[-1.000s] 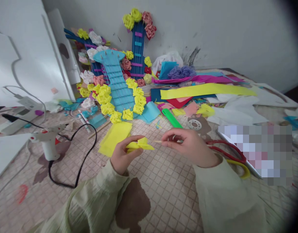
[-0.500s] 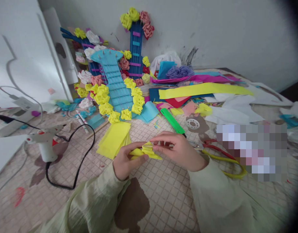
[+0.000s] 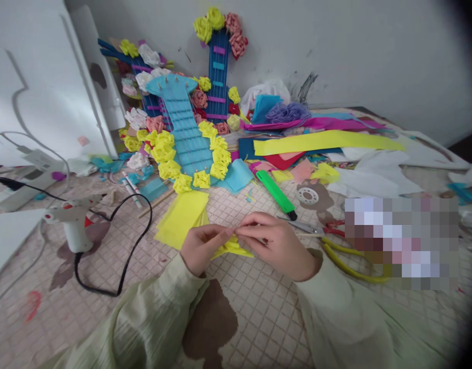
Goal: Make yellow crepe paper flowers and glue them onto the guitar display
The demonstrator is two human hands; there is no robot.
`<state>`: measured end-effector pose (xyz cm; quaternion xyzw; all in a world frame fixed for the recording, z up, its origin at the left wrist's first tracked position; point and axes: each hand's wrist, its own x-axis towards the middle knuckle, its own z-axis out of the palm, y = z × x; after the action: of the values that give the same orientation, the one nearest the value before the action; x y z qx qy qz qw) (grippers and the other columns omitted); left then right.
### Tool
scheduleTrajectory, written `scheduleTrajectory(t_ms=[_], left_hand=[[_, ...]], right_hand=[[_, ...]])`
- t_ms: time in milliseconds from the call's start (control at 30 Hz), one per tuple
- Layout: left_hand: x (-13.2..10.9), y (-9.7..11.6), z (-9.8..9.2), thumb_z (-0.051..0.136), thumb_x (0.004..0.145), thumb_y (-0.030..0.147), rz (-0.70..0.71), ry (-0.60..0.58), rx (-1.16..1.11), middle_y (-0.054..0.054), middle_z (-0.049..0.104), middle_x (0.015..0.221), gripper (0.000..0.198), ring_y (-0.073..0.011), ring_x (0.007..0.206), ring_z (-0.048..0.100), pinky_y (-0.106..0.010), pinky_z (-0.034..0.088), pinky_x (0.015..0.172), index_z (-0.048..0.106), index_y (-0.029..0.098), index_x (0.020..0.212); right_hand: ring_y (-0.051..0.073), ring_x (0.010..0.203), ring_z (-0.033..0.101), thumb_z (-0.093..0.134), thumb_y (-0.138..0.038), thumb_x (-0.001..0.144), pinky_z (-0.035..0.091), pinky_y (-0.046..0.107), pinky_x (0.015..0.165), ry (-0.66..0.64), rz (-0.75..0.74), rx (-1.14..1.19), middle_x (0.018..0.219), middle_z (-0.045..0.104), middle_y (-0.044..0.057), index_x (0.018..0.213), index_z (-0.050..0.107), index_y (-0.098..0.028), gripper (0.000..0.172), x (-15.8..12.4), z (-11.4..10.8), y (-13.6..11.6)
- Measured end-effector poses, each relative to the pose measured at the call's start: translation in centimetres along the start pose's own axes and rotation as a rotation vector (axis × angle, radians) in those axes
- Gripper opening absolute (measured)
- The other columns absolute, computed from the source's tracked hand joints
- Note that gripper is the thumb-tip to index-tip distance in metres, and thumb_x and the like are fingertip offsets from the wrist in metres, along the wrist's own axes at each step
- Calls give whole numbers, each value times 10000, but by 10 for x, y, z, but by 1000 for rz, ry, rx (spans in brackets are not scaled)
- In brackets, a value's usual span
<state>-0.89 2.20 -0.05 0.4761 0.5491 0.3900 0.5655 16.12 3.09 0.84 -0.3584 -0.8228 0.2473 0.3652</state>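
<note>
Folded yellow crepe paper [image 3: 233,248] is pinched between my two hands just above the tiled tabletop. My left hand [image 3: 204,249] is closed on its left side, thumb on top. From the right, my right hand [image 3: 281,245] meets it, fingertips pressed together against the left thumb; they partly hide the paper. A thin pale stick [image 3: 308,234] sticks out behind my right hand; whether the hand holds it, I cannot tell. A loose stack of yellow paper sheets [image 3: 182,215] lies beyond my left hand.
A white glue gun [image 3: 76,225] with a looped black cord stands at left. Beyond my right hand lie a green cutter [image 3: 275,192], scissors [image 3: 305,226] and yellow-handled pliers [image 3: 347,261]. A light-blue paper guitar [image 3: 184,133] with yellow flowers leans at the back.
My fingertips have come together over the yellow paper, covering its upper folds. My left thumb has moved up to the right fingers. The view has shifted slightly.
</note>
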Motion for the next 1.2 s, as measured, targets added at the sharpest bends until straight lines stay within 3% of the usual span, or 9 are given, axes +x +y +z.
scheduleTrajectory(t_ms=[400, 600, 900, 1067, 1200], left_hand=[[-3, -1, 0, 578, 728, 303, 231, -20, 245, -63, 706, 754, 212, -162, 691, 625, -231, 487, 619, 700, 137, 776], [-8, -1, 1, 583, 717, 280, 308, -1, 378, -44, 685, 729, 229, -128, 592, 581, -202, 443, 511, 684, 134, 862], [-10, 0, 5, 592, 714, 256, 290, -29, 274, -49, 694, 727, 202, -153, 662, 616, -216, 480, 580, 689, 131, 840], [-7, -7, 4, 574, 733, 261, 273, -21, 187, -92, 711, 839, 216, -192, 782, 647, -257, 507, 693, 688, 115, 846], [-4, -11, 2, 549, 756, 273, 301, -14, 228, -79, 717, 821, 217, -182, 747, 653, -253, 509, 667, 691, 131, 838]], right_hand=[[124, 717, 594, 584, -196, 765, 462, 216, 584, 55, 155, 94, 786, 657, 38, 825, 673, -161, 113, 2, -1, -5], [123, 674, 597, 594, -172, 745, 464, 228, 589, 104, 126, 41, 722, 668, 28, 768, 674, -157, 84, 2, 2, -3], [137, 696, 583, 599, -145, 726, 467, 246, 627, 157, 141, -5, 719, 651, 48, 754, 668, -130, 76, 2, 6, -6], [142, 708, 573, 634, -132, 691, 459, 250, 628, 125, 194, 14, 716, 646, 33, 759, 664, -151, 77, 1, 6, -7], [125, 694, 572, 634, -156, 706, 451, 225, 599, 100, 201, 64, 728, 651, 22, 757, 657, -158, 56, 2, 4, -6]])
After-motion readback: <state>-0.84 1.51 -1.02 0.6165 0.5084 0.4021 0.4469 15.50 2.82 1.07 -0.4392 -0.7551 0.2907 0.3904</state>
